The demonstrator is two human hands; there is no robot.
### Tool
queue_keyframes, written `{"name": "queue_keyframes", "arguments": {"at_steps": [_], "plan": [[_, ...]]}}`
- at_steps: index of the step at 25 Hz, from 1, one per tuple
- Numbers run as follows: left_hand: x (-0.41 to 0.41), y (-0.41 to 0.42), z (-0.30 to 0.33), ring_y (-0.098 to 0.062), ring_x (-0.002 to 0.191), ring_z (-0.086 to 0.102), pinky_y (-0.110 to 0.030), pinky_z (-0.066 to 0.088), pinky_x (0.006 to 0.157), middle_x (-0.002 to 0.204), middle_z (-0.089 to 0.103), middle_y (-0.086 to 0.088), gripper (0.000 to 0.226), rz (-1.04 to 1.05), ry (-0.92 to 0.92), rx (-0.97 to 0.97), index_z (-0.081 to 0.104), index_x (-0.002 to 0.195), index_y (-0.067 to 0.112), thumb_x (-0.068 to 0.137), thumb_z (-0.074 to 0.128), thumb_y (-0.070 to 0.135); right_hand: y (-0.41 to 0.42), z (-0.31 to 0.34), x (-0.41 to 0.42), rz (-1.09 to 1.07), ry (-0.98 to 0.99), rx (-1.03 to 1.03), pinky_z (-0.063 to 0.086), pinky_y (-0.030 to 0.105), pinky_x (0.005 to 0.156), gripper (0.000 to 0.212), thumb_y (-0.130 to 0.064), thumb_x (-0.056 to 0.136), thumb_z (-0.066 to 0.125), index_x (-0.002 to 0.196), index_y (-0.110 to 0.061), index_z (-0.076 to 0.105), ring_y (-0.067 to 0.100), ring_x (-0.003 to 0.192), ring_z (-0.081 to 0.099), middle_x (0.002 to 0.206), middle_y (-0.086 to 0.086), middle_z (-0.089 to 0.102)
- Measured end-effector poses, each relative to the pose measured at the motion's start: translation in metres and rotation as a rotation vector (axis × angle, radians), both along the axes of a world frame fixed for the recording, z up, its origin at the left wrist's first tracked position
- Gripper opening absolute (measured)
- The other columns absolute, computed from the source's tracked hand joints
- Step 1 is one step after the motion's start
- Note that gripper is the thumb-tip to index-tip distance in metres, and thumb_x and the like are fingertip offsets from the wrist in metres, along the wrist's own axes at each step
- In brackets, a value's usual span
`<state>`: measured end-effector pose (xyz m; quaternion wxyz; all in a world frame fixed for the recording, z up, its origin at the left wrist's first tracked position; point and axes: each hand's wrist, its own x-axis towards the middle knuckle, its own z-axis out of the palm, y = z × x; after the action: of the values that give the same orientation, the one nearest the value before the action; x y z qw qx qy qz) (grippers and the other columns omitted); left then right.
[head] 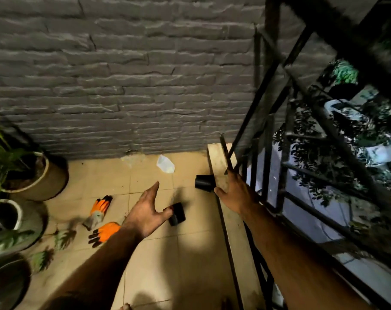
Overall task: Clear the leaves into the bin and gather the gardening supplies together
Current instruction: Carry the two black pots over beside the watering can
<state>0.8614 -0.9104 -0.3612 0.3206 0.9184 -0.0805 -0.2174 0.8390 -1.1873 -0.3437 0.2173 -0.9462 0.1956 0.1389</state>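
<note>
Two small black plastic pots lie on their sides on the beige floor tiles: one [178,214] just beyond my left thumb, the other [204,182] by the low ledge. My left hand [146,212] hovers over the tiles with fingers spread and straight, holding nothing. My right hand [236,192] reaches toward the farther pot, fingers relaxed and empty, close to the railing. A pair of orange and black gardening gloves lies left of my left arm, one [99,209] farther, one [105,231] nearer. Several green leaves [63,239] lie scattered on the floor at the left.
Potted plants [31,173] crowd the left edge. A grey brick wall [123,86] closes the back. A black metal railing [279,175] runs along the right above a raised ledge [217,157]. A crumpled clear plastic bag [165,164] lies by the wall.
</note>
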Motion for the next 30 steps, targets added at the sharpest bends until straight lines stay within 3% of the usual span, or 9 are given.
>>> {"name": "queue_keyframes", "arguments": {"at_steps": [7, 11, 14, 16, 18, 20, 21, 25, 30], "plan": [[0.059, -0.018, -0.294, -0.022, 0.144, 0.037, -0.037, 0.036, 0.116, 0.164, 0.026, -0.002, 0.104, -0.014, 0.091, -0.014, 0.012, 0.162, 0.026, 0.081, 0.074, 0.046, -0.018, -0.279, 0.052, -0.198, -0.085, 0.068, 0.041, 0.042, 0.109, 0.071, -0.049, 0.095, 0.063, 0.152, -0.015, 0.037, 0.033, 0.137, 0.048, 0.149, 0.013, 0.050], [0.085, -0.025, -0.454, -0.023, 0.150, 0.025, -0.035, 0.027, 0.120, 0.167, 0.018, -0.003, 0.121, -0.075, 0.103, 0.065, 0.008, 0.162, 0.022, 0.071, 0.078, 0.062, -0.029, -0.431, 0.082, -0.310, -0.099, 0.158, 0.048, 0.036, 0.092, 0.058, -0.040, 0.096, 0.065, 0.144, -0.013, 0.046, 0.033, 0.120, 0.061, 0.131, 0.014, 0.064], [0.096, -0.030, -0.526, -0.024, 0.149, 0.022, -0.043, 0.029, 0.120, 0.165, 0.020, -0.002, 0.134, -0.118, 0.087, 0.143, 0.006, 0.162, 0.022, 0.061, 0.068, 0.083, -0.039, -0.503, 0.104, -0.343, -0.171, 0.176, 0.051, 0.040, 0.097, 0.051, -0.034, 0.097, 0.065, 0.141, -0.013, 0.050, 0.033, 0.119, 0.061, 0.131, 0.013, 0.064], [0.107, -0.031, -0.556, -0.022, 0.141, 0.036, -0.043, 0.039, 0.112, 0.154, 0.036, 0.002, 0.125, -0.167, 0.063, 0.164, 0.018, 0.159, 0.027, 0.059, 0.065, 0.085, -0.045, -0.537, 0.128, -0.347, -0.211, 0.198, 0.048, 0.039, 0.100, 0.051, -0.034, 0.099, 0.063, 0.142, -0.011, 0.049, 0.034, 0.122, 0.059, 0.134, 0.014, 0.062], [0.118, -0.028, -0.577, -0.008, 0.115, 0.056, -0.031, 0.052, 0.091, 0.125, 0.058, 0.013, 0.085, -0.177, 0.054, 0.064, 0.049, 0.133, 0.039, 0.060, 0.071, 0.076, -0.050, -0.563, 0.149, -0.414, -0.233, 0.256, 0.045, 0.041, 0.104, 0.055, -0.032, 0.099, 0.063, 0.145, -0.007, 0.045, 0.035, 0.126, 0.056, 0.138, 0.016, 0.058], [0.125, -0.021, -0.582, 0.002, 0.086, 0.061, -0.016, 0.048, 0.065, 0.094, 0.065, 0.017, 0.047, -0.157, 0.081, -0.068, 0.057, 0.102, 0.043, 0.066, 0.079, 0.064, -0.054, -0.581, 0.164, -0.516, -0.246, 0.333, 0.041, 0.041, 0.108, 0.057, -0.029, 0.099, 0.064, 0.145, -0.002, 0.044, 0.038, 0.130, 0.053, 0.141, 0.020, 0.056], [0.127, -0.018, -0.582, 0.003, 0.083, 0.061, -0.014, 0.046, 0.061, 0.090, 0.067, 0.017, 0.036, -0.151, 0.105, -0.116, 0.057, 0.097, 0.045, 0.071, 0.080, 0.058, -0.054, -0.587, 0.169, -0.549, -0.238, 0.354, 0.039, 0.041, 0.109, 0.057, -0.029, 0.099, 0.065, 0.144, 0.000, 0.045, 0.038, 0.131, 0.052, 0.142, 0.021, 0.055], [0.135, -0.006, -0.564, 0.000, 0.089, 0.063, -0.014, 0.046, 0.069, 0.092, 0.067, 0.018, 0.017, -0.162, 0.113, -0.204, 0.060, 0.096, 0.049, 0.089, 0.073, 0.040, -0.044, -0.589, 0.177, -0.531, -0.240, 0.341, 0.042, 0.043, 0.106, 0.050, -0.028, 0.100, 0.063, 0.141, -0.001, 0.054, 0.041, 0.128, 0.053, 0.137, 0.025, 0.059], [0.146, -0.010, -0.503, -0.013, 0.097, 0.052, -0.027, 0.038, 0.081, 0.098, 0.053, 0.012, 0.009, -0.297, -0.232, 0.039, 0.051, 0.103, 0.038, 0.099, 0.059, 0.038, -0.020, -0.531, 0.161, -0.420, -0.214, 0.284, 0.034, 0.041, 0.114, 0.056, -0.026, 0.105, 0.054, 0.155, -0.008, 0.038, 0.036, 0.143, 0.040, 0.156, 0.018, 0.043]]}}
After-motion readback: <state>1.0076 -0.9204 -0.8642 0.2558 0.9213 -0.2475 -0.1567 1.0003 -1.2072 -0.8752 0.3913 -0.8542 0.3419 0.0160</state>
